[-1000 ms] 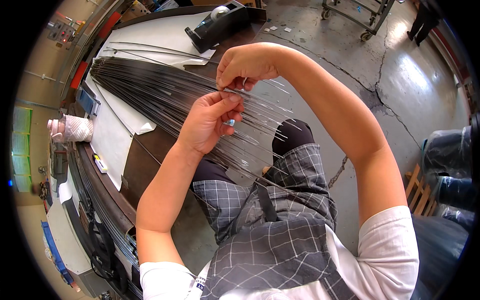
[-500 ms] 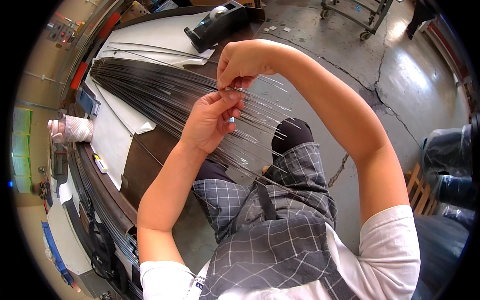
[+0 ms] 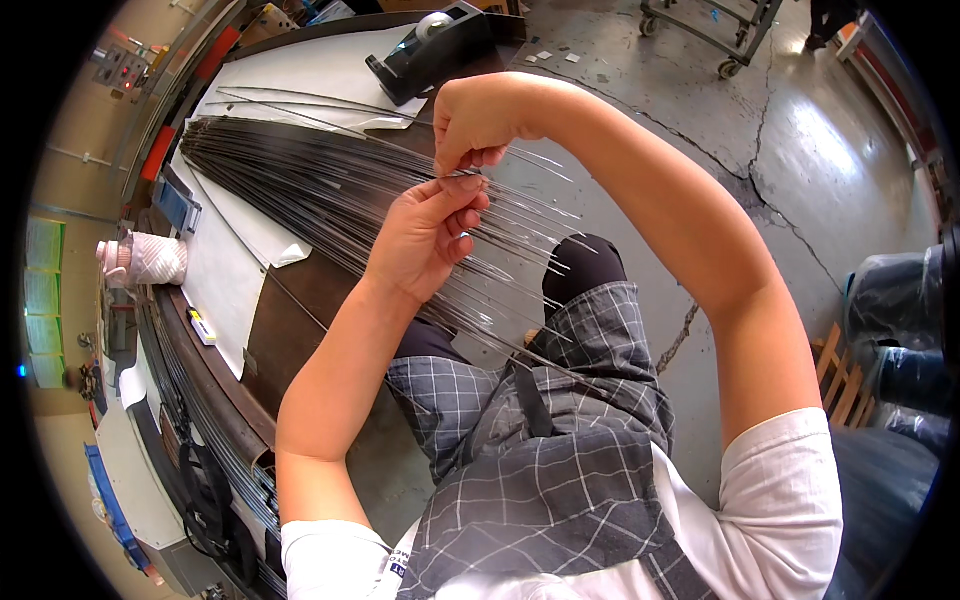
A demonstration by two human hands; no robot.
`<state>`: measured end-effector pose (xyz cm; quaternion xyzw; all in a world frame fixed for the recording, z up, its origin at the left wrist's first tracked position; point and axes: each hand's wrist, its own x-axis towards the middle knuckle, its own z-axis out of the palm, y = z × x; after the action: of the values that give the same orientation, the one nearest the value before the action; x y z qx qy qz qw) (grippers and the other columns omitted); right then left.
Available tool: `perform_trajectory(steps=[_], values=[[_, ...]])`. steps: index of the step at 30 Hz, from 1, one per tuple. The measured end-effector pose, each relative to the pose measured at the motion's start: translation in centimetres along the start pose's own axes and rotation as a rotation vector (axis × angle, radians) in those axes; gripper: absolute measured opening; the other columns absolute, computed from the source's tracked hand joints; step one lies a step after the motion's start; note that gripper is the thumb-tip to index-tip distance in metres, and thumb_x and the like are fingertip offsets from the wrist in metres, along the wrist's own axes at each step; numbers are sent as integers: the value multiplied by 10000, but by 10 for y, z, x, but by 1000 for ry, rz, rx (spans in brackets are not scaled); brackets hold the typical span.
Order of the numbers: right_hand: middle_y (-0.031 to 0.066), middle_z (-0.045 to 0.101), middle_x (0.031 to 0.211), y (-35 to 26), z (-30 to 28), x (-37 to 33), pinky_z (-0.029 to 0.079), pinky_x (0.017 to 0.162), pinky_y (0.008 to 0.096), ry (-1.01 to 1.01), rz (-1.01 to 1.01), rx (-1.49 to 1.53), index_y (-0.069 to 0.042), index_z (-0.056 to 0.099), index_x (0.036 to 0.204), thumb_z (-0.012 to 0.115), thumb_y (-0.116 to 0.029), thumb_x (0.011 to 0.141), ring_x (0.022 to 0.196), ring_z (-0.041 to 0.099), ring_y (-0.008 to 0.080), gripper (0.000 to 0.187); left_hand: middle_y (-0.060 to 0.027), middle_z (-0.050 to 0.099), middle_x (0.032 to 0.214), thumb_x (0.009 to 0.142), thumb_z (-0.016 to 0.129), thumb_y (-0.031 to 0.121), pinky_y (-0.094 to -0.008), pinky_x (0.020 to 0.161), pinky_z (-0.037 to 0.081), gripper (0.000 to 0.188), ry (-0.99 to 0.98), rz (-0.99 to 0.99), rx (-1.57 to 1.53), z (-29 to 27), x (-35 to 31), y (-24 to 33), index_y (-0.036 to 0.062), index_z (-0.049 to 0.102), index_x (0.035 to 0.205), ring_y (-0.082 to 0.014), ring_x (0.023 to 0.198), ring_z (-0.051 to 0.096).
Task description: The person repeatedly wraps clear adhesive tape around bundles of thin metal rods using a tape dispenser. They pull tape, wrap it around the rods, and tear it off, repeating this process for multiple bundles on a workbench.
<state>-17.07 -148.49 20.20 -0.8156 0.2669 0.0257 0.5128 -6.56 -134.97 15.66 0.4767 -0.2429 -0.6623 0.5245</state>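
Observation:
Many thin, dark metal rods (image 3: 290, 170) lie fanned out on a worktable (image 3: 285, 345), their tips sticking out past its edge above my knees. Over these tips my two hands meet. My left hand (image 3: 420, 235) pinches a thin rod between thumb and forefinger, its other fingers curled. Just above it, my right hand (image 3: 475, 125) bends down from the wrist with fingertips closed at the same spot, seemingly on the same rod. The exact grip of the right fingertips is partly hidden.
White paper (image 3: 300, 70) covers part of the table. A black tape dispenser (image 3: 430, 55) stands at its far end. At left are a pink-lidded bottle (image 3: 145, 258) and a small yellow-and-white item (image 3: 200, 327). A wheeled cart (image 3: 715, 30) stands on the floor beyond.
My hands stay together, with only small shifts of the fingers. A small bluish spot by my left palm no longer shows. A person's leg at the far right has shifted.

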Motion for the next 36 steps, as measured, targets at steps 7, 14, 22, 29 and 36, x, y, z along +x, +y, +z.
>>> perform_trajectory(steps=[7,14,22,29,36], values=[[6,547,586,5,-8,6,399,489,228,-84,15,79,-33,633,658,654,-163,698,537,499,90,138,27,610,788,847,640,189,-144,462,451,121,45,-3,-22,7,3,0,81,620,898,-12,680,568],[-9,533,584,0,-5,-3,376,499,231,34,-14,24,-57,646,678,662,-209,701,533,462,89,154,34,575,775,849,642,191,-120,457,392,119,38,65,-163,12,10,-4,94,609,910,-11,643,521],[-3,519,563,1,-10,4,366,485,244,125,20,-199,-72,640,676,666,-230,691,518,440,108,161,39,516,704,813,693,242,-131,421,289,176,66,158,-86,24,23,-2,110,580,845,-7,565,420],[79,574,600,14,-22,8,447,530,339,222,69,-460,-58,648,720,650,-268,683,556,531,205,213,17,526,645,844,646,299,-146,383,269,220,37,-87,275,24,20,13,91,596,789,-20,481,409],[152,645,870,31,-19,29,488,763,380,901,-195,-614,-14,658,810,625,-271,737,875,603,295,269,32,587,693,857,598,207,-162,465,358,180,339,498,921,-39,51,89,63,678,929,-19,546,465]])
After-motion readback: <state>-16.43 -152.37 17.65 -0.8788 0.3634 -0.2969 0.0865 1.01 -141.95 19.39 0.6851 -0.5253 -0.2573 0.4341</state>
